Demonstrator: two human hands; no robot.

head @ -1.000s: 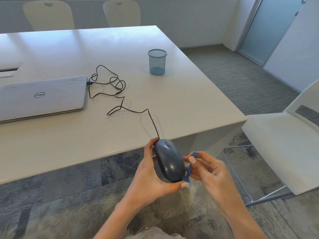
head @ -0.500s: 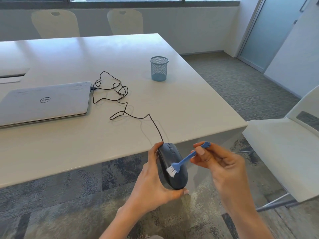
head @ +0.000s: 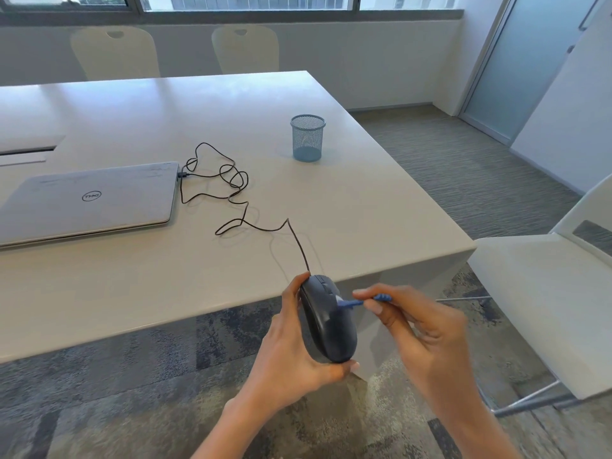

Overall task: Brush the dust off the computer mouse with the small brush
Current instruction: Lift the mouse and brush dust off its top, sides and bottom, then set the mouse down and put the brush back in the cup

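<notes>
We've got the left hand (head: 291,356) gripping the mouse (head: 326,321) just off the table (head: 381,210) edge; right hand (head: 427,339) pinches the brush (head: 352,303), head on the mouse's right side. Cable (head: 231,193) runs to the laptop (head: 89,200).

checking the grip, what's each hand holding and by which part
The left hand grips the computer mouse along its left side and rear; the right hand pinches the small brush by its blue handle.
</notes>
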